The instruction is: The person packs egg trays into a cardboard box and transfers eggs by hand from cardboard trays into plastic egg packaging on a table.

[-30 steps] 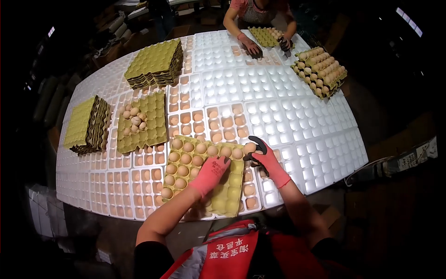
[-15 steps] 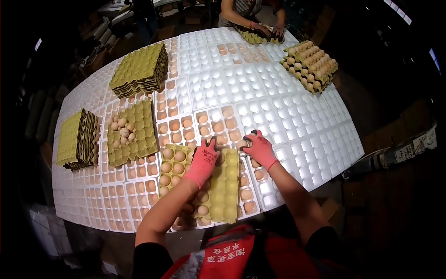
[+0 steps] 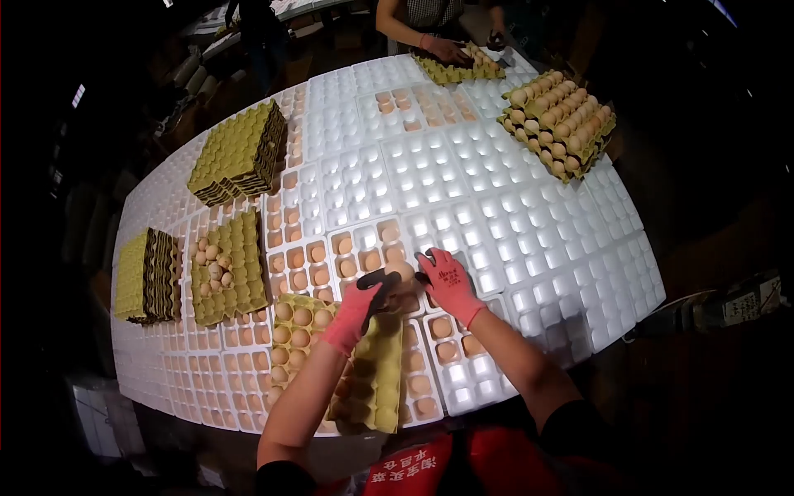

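My left hand (image 3: 357,312), in a pink glove with dark fingertips, closes on a blurred egg (image 3: 400,273) over the white foam egg trays. Just right of that egg is my right hand (image 3: 449,285), gloved alike, its fingers bent but apart, with no egg visible in them. Under my left wrist lies a yellow-green pulp egg tray (image 3: 387,384), with eggs on its left side and bare cups on its right. Several eggs (image 3: 442,328) sit in foam cells below my right hand. Part of the pulp tray is hidden by my left forearm.
Stacks of pulp trays (image 3: 236,149) (image 3: 145,277) stand at the left. Between them and me, another pulp tray (image 3: 252,256) holds loose eggs. Stacked filled trays (image 3: 562,124) stand at the right edge. Across the table a person's gloved hand (image 3: 447,50) works at a pulp tray (image 3: 459,74).
My left hand has lifted off the pulp tray toward the right and now has an egg. The egg formerly in my right hand no longer shows there. The view has shifted slightly.
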Motion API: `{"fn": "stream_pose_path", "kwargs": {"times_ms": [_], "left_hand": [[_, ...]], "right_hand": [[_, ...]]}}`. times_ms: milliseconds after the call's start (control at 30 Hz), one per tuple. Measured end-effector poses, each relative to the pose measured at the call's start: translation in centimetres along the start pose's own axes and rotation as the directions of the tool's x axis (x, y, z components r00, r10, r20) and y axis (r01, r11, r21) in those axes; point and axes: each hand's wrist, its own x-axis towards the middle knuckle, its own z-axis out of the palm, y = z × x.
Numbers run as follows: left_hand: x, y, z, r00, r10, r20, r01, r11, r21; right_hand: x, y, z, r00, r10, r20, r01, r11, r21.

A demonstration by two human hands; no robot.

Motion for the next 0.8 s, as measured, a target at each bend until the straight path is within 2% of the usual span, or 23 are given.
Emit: {"fn": "stream_pose_path", "kwargs": {"times_ms": [33,67,100,133,167,267,300,400,433,533,567,600,667,733,767,800], "left_hand": [[1.9,0.4,1.7,0.971,0.228,-0.067,-0.205,0.946,0.251],[3.4,0.2,3.5,0.896,0.438,-0.077,-0.349,0.8,0.488],[5.0,0.0,5.2,0.776,0.627,-0.067,-0.38,0.549,0.744],[6.9,-0.1,6.2,0.625,0.78,0.025,-0.323,0.23,0.918],[8.9,-0.2,6.7,0.703,0.707,0.082,-0.207,0.093,0.974],[11.7,0.1,7.3,0.714,0.687,0.134,-0.218,0.036,0.975],[12.5,0.4,7.7,0.655,0.73,0.196,-0.256,-0.03,0.966],[15.2,1.6,9.1,0.89,0.414,0.193,-0.131,-0.172,0.976],[15.5,1.0,8.8,0.742,0.64,0.199,-0.215,-0.055,0.975],[14.2,1.4,5.5,0.528,0.849,-0.034,-0.13,0.121,0.984],[14.7,1.2,3.5,0.512,0.857,-0.063,-0.122,0.145,0.982],[15.3,0.1,1.4,0.627,0.773,-0.1,-0.024,0.148,0.989],[15.6,-1.8,-0.1,0.611,0.792,0.008,0.024,-0.028,0.999],[14.3,-1.4,0.0,0.585,0.811,0.016,-0.034,0.005,0.999],[12.9,-1.1,-0.1,0.555,0.832,-0.012,-0.065,0.058,0.996],[10.8,0.1,-0.1,0.543,0.837,-0.063,-0.147,0.168,0.975]], "right_hand": [[-0.5,-0.8,-2.1,0.996,0.088,0.014,-0.089,0.995,0.036],[-1.6,-0.3,-1.7,0.988,0.142,-0.056,-0.142,0.99,0.009],[-2.5,0.4,-1.8,0.988,0.146,-0.048,-0.141,0.985,0.1],[-3.2,1.1,-2.1,0.987,0.15,-0.049,-0.139,0.972,0.189],[-3.5,1.6,-2.9,0.99,0.135,-0.042,-0.121,0.964,0.238],[-4.0,2.6,-6.0,0.991,0.121,-0.056,-0.099,0.949,0.298],[-4.2,2.7,-6.6,0.992,0.116,-0.048,-0.094,0.942,0.321],[-4.9,3.4,-7.7,0.996,0.074,-0.04,-0.056,0.938,0.343],[-5.1,3.7,-7.8,0.997,0.058,-0.046,-0.038,0.938,0.345],[-6.7,4.9,-7.8,0.997,0.079,-0.001,-0.072,0.911,0.405],[-6.9,5.0,-8.0,0.995,0.098,0.03,-0.101,0.896,0.433],[-7.0,5.0,-7.8,0.996,0.076,0.034,-0.084,0.889,0.45],[-6.6,4.6,-7.7,0.998,0.04,0.051,-0.06,0.874,0.482],[-5.9,3.7,-7.9,1.0,0.018,0.001,-0.016,0.869,0.495],[-5.6,3.1,-8.0,0.999,0.034,-0.015,-0.021,0.849,0.528],[-5.1,2.1,-8.0,0.998,0.046,-0.037,-0.017,0.827,0.562]]}}
